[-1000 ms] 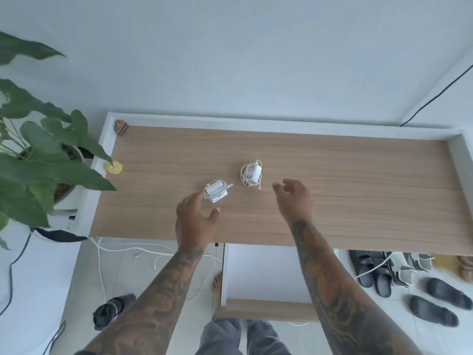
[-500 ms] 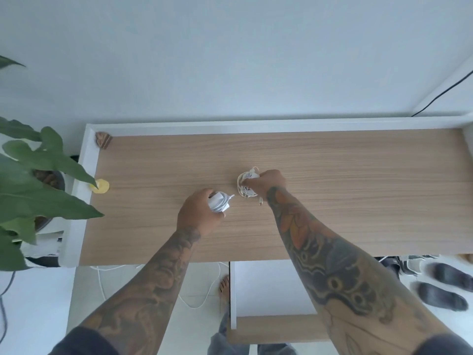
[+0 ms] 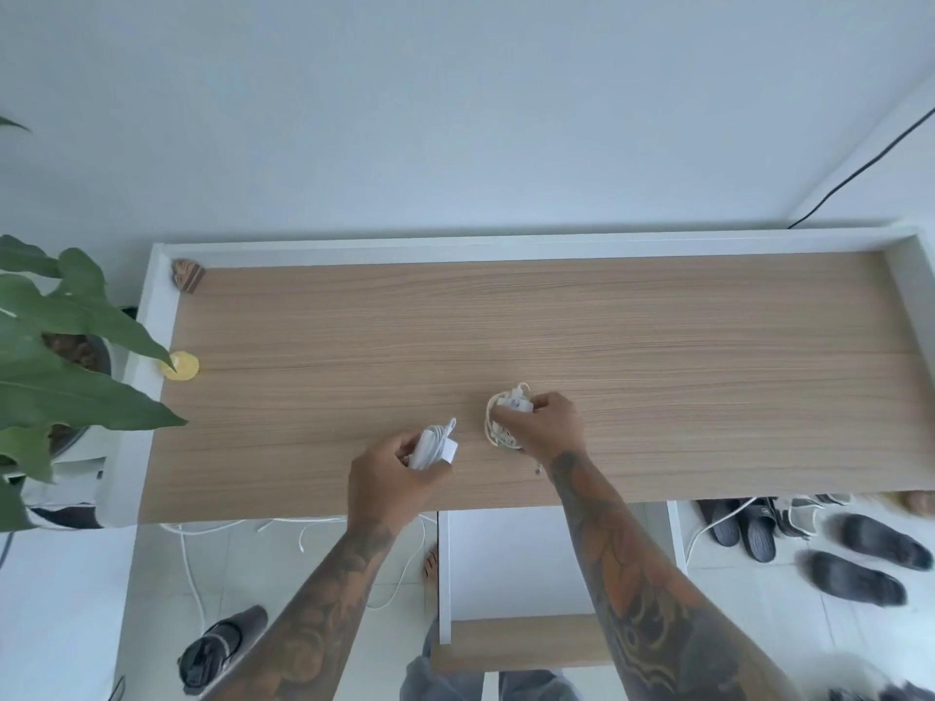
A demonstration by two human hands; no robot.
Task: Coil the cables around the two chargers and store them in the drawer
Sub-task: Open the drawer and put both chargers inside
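Observation:
Two white chargers with their cables coiled around them are at the front middle of the wooden desk top (image 3: 657, 346). My left hand (image 3: 389, 483) is closed around the left charger (image 3: 434, 444), which is lifted a little toward me. My right hand (image 3: 549, 427) grips the right charger (image 3: 506, 414), whose cream cable loops stick out on its left side. Below the desk's front edge an open white drawer (image 3: 516, 564) with a wooden front panel (image 3: 516, 645) stands pulled out, between my forearms.
A potted green plant (image 3: 55, 356) overhangs the desk's left end. A yellow disc (image 3: 181, 366) and a small brown object (image 3: 187, 278) lie at the left edge. White rims border the back and right side. Shoes (image 3: 809, 543) and loose white cables (image 3: 212, 528) are on the floor.
Both hands reached forward from open above the desk and closed on the chargers, left on the left one, right on the right one. The left charger has moved slightly toward the front edge.

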